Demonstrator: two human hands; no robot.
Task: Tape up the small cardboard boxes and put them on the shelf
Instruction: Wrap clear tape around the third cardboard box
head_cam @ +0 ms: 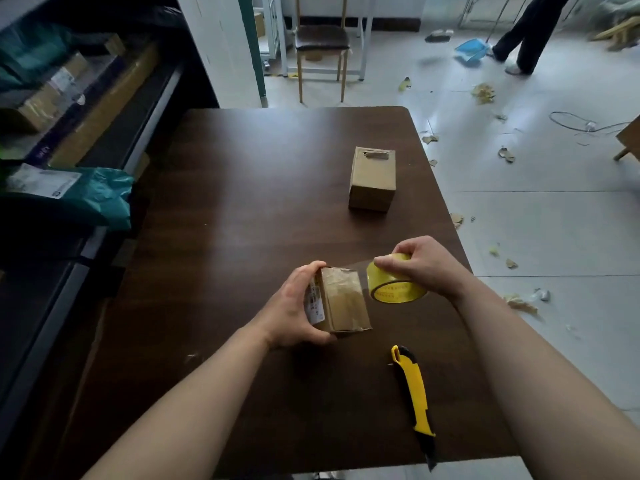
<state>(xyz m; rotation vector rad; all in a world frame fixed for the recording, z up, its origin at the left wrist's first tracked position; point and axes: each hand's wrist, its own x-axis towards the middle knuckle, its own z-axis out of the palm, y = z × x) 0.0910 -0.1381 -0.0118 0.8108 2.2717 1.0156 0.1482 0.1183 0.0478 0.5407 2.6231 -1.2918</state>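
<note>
My left hand point(294, 306) grips a small cardboard box point(344, 299) at its left side, holding it near the front middle of the dark wooden table point(242, 202). A white label shows on the box's left face. My right hand point(420, 263) holds a yellow roll of clear tape point(393, 289) just right of the box. A strip of clear tape stretches from the roll to the box's top. A second small cardboard box point(373, 178) stands alone farther back on the table.
A yellow and black utility knife point(414, 400) lies at the table's front right. Shelves point(86, 109) with boxes and teal parcels point(97, 199) run along the left. A chair point(322, 43) stands behind the table; cardboard scraps litter the floor, where a person point(526, 32) stands.
</note>
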